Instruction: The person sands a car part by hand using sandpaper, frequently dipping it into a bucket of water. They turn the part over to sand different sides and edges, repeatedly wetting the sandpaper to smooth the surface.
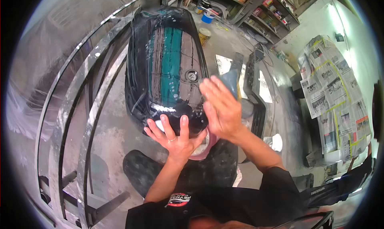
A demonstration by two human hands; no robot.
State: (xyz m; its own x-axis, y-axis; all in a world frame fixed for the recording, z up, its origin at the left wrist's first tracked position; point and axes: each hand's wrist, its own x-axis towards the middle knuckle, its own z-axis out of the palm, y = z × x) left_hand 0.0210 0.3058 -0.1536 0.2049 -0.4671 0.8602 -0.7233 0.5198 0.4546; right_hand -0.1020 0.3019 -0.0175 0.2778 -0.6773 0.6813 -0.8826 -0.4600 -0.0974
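A glossy black rounded shell (138,69), wet with white droplets, stands in front of me. It reflects teal and brown stripes and has a small round metal fitting (192,75). My left hand (176,139) lies with fingers spread over its near end, a white patch showing beneath them. At the shell's right edge, my right hand (222,109) holds a grey-blue sheet (229,83), like sandpaper, which sticks out past the fingers. Partly hidden below my hands is a pinkish round container (212,143).
Curved metal rails (66,109) run along the left, beside plastic sheeting (32,81). Black frame-like parts (258,105) lie to the right, near a newspaper-covered panel (332,97). Shelves (272,17), a blue-and-white tub (208,17) and a can (204,35) are farther back.
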